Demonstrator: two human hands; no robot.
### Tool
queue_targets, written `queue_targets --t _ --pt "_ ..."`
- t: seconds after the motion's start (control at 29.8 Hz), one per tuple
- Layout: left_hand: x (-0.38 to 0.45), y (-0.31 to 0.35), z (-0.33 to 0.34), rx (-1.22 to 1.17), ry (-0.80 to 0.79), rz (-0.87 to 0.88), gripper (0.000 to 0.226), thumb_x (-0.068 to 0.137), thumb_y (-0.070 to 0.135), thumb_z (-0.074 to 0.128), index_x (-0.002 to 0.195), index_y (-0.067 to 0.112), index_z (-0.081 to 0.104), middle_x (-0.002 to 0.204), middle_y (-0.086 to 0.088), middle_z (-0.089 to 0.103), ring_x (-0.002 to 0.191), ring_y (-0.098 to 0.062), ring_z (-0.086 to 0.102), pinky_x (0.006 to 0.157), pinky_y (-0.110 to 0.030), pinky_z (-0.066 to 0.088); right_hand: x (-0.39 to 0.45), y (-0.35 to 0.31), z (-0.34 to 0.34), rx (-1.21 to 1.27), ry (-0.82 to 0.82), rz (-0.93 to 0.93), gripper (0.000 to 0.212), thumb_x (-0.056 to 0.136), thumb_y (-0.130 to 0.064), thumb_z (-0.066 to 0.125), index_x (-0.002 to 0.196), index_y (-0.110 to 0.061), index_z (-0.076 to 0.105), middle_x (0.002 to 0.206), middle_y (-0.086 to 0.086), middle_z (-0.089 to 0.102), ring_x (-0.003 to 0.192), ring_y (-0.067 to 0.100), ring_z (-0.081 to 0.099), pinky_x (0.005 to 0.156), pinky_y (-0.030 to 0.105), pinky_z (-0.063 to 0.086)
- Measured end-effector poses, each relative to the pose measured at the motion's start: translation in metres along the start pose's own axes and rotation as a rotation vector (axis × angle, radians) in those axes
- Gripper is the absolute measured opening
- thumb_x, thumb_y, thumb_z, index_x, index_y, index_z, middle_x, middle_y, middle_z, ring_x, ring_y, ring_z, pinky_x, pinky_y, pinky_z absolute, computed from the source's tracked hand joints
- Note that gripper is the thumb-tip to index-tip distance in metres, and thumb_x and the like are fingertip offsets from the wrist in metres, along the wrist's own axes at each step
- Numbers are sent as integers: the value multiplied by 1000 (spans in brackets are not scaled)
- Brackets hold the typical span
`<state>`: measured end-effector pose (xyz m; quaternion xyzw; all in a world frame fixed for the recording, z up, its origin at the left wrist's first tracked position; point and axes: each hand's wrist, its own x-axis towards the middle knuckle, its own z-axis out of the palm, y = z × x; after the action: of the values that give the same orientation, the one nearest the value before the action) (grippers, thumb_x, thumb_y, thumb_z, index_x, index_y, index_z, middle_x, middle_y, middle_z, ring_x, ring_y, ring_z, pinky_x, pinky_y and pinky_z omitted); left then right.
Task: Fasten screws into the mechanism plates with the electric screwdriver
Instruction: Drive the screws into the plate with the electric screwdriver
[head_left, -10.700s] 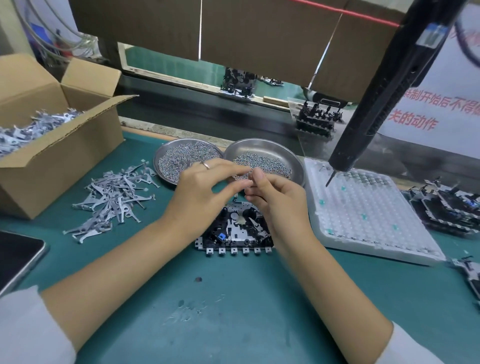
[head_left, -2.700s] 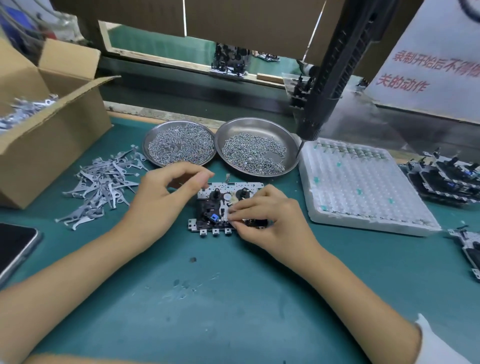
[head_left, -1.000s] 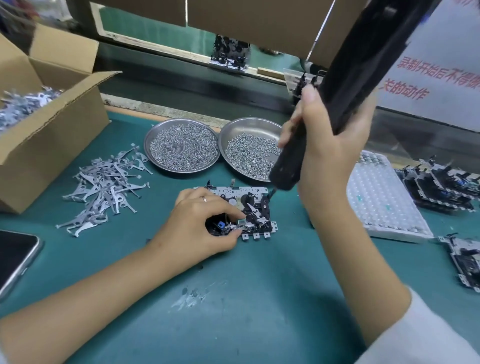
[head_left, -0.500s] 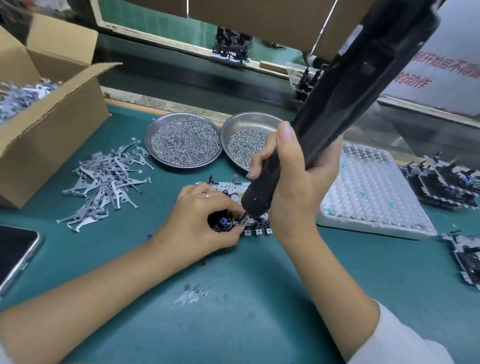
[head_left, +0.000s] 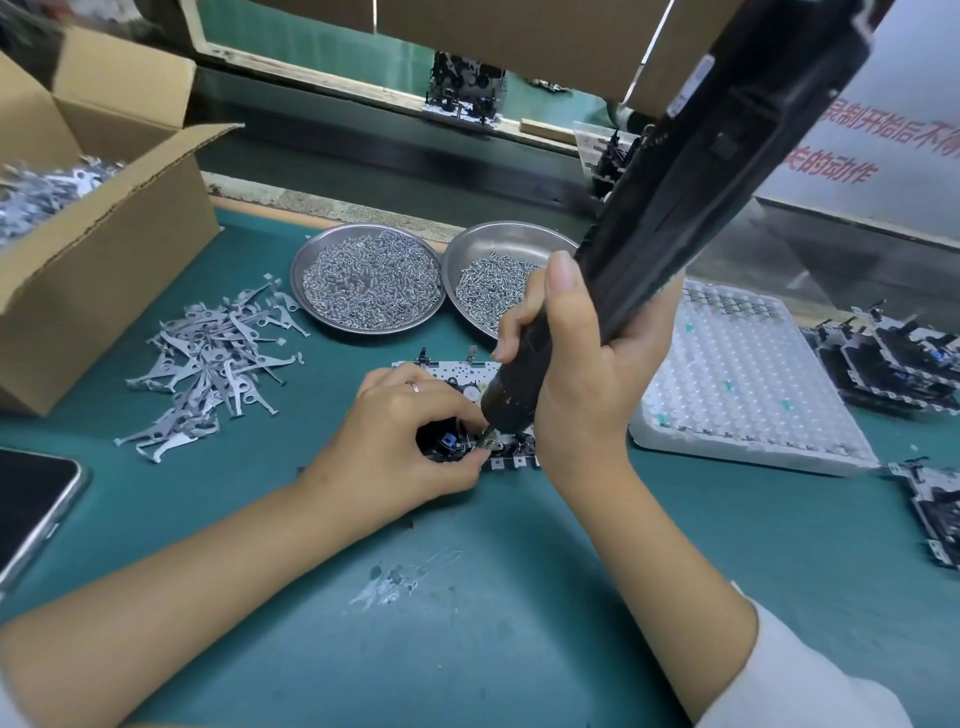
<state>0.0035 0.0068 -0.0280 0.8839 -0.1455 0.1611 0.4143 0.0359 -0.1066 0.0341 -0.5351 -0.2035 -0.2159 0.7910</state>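
Note:
A black mechanism plate (head_left: 457, 375) lies on the green mat at the centre, mostly covered by my hands. My left hand (head_left: 400, 447) grips its left front part, fingers curled over the black parts and thumb at the front edge. My right hand (head_left: 576, 384) grips the black electric screwdriver (head_left: 675, 197), which slants down from the upper right. Its bit tip (head_left: 487, 436) touches the plate beside my left fingertips. Two steel dishes of screws (head_left: 366, 283) (head_left: 498, 291) stand just behind the plate.
An open cardboard box (head_left: 98, 234) of metal levers stands at far left, with loose levers (head_left: 208, 374) scattered beside it. A white plastic tray (head_left: 743, 384) sits on the right, more mechanism plates (head_left: 893, 358) beyond it. A phone (head_left: 31, 509) lies at the left edge.
The screwdriver stays on the plate; its tip has settled slightly closer to my left fingertips. Earlier, both hands worked on the plate, then my right hand took the hanging screwdriver and brought it down.

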Motion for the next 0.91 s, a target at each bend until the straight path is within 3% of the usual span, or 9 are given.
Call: queue_targets --t 0.27,0.4,0.5,0.7,0.84,0.91 --pt "0 -1 2 5 12 14 17 61 27 74 76 19 73 74 27 54 83 -6 48 85 -26 34 -1 1 -1 -11 -10 -4 21 83 -16 56 91 -14 38 64 11 46 38 21 43 43 24 39" --pt "0 -3 2 -27 9 6 19 62 27 74 81 31 71 77 20 62 85 -4 49 88 -28 36 5 -4 -6 23 24 -20 23 82 -17 59 92 -13 38 63 10 46 37 21 45 43 25 39" --pt "-1 -5 1 -27 0 -1 21 64 28 74 85 28 75 80 18 66 87 -3 49 91 -29 35 10 -3 -12 13 50 -60 23 83 -17 58 95 -13 39 62 10 45 37 22 46 44 24 40" --pt "-1 -4 1 8 3 15 21 64 30 74 85 27 75 79 16 68 86 -6 51 89 -32 36 9 8 -15 -59 -23 35 22 83 -21 58 93 -18 38 57 0 47 37 18 46 43 22 39" --pt "-2 -4 0 24 -4 7 23 65 32 73 88 28 75 83 14 69 88 -9 55 92 -35 37 8 8 -18 -93 -40 22 27 85 -23 58 105 -19 41 60 -2 51 44 18 50 48 26 44" --pt "-2 -4 0 25 -13 26 28 66 34 74 93 27 74 86 15 69 89 -6 55 93 -37 37 3 8 -23 -129 -35 45 44 85 -29 58 121 -14 38 77 0 56 63 19 56 62 32 48"
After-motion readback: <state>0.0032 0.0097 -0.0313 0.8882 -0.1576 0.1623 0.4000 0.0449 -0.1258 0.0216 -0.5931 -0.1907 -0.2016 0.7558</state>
